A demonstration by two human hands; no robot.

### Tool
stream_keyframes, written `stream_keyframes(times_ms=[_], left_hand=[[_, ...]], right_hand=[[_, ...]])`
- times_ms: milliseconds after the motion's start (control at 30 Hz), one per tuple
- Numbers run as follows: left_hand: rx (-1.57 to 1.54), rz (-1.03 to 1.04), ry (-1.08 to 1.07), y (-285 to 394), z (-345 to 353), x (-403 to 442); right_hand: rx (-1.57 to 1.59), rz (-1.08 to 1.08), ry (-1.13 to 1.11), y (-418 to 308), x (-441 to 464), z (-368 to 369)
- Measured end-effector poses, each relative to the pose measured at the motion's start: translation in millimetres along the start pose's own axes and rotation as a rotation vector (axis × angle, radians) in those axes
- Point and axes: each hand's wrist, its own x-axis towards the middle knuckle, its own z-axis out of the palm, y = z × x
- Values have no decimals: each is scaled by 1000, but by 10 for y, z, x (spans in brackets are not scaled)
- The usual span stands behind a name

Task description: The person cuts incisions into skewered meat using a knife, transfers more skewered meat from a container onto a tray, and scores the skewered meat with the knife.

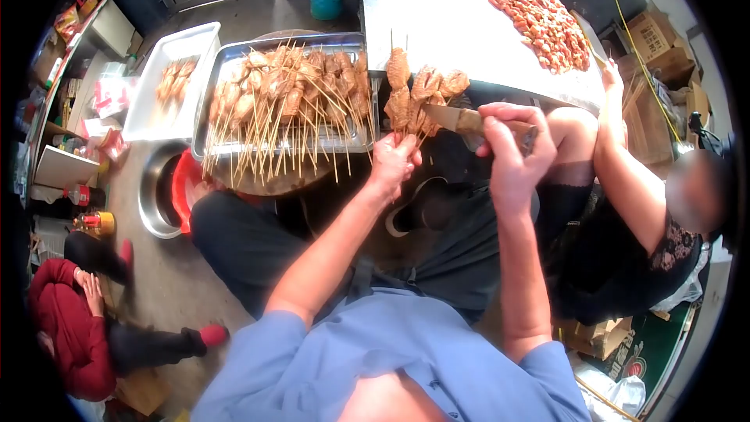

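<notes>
Blue shirt is filling bottom centre. Left hand is gripping loaded meat skewers, mid-frame; right hand is holding a knife at them, contact unclear. Held pieces are already sitting on sticks, looking reddish-brown, lumpy. Finished-looking skewers are crowding the tray, upper left-centre; loose meat is lying unskewered on the table, upper right.

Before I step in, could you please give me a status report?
Left hand gripping meat skewers. Right hand holding knife close by. Loaded tray ahead, to the left. Nothing visibly blocking.
</notes>
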Motion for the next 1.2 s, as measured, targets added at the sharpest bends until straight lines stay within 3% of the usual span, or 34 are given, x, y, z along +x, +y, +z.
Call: stream_keyframes(times_ms=[233,633,800,1200], left_hand=[[77,4,-9,4,14,16],[-108,-112,-169,89,1,-96],[-65,-127,-126,103,6,-115],[12,-90,-77,117,22,-115]], right_hand=[[-122,161,-61,811,82,298],[-73,49,-58,-363,141,-214],[45,-38,-100,-394,99,-109],[1,-50,-103,-301,99,2]])
